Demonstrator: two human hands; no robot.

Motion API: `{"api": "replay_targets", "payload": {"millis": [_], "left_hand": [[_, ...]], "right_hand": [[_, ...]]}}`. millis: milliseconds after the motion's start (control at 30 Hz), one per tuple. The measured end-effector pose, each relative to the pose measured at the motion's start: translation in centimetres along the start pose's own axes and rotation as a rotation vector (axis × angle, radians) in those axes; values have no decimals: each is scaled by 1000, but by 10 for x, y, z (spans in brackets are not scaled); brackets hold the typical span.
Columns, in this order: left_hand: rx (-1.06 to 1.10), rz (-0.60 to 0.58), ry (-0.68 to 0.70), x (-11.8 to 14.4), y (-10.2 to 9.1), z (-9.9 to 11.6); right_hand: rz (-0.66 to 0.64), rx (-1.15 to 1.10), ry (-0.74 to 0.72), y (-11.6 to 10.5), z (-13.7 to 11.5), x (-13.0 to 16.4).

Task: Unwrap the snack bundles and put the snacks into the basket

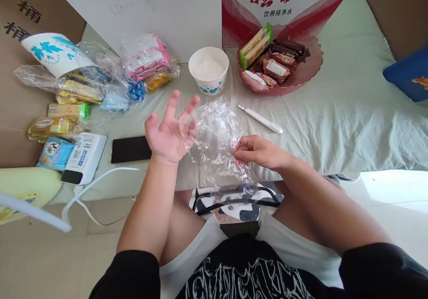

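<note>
While the right hand (259,151) pinches the film (217,129), the left hand (169,136) spreads its fingers (172,105); the film is not yet put down.

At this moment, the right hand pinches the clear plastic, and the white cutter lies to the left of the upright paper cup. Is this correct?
Not quite: the head view shows the white cutter to the right of the upright paper cup. The right hand does pinch the clear plastic.
</note>
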State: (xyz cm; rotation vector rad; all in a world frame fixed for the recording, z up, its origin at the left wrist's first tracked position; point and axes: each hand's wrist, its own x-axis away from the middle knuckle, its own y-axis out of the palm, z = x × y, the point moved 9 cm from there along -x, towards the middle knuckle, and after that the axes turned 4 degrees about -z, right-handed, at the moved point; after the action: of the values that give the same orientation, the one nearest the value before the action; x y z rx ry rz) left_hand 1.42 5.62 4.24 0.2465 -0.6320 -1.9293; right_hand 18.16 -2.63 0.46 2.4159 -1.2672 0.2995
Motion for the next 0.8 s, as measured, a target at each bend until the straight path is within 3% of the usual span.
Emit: {"api": "replay_targets", "payload": {"millis": [67, 133, 200, 233, 333, 367, 400, 567, 800], "left_hand": [[4, -34, -56, -1, 9, -15], [-84, -152, -179, -2, 25, -38], [-185, -170, -179, -6, 29, -50], [-237, -94, -87, -10, 22, -45], [-398, 337, 394, -4, -13, -4], [-440, 438, 488, 2, -20, 4], [-468, 474, 492, 2, -22, 5], [-487, 200, -68, -15, 0, -41], [-198, 105, -314, -7, 16, -51]], "right_hand": [[156, -7, -89, -13, -7, 0], [288, -1, -132, -24, -10, 2], [370, 24, -145, -31, -12, 4], [396, 44, -149, -33, -13, 5], [450, 152, -152, -37, -13, 8], [462, 203, -147, -37, -13, 9], [470, 258, -140, -37, -13, 10], [430, 468, -113, -27, -14, 7], [421, 590, -64, -23, -13, 3]]}}
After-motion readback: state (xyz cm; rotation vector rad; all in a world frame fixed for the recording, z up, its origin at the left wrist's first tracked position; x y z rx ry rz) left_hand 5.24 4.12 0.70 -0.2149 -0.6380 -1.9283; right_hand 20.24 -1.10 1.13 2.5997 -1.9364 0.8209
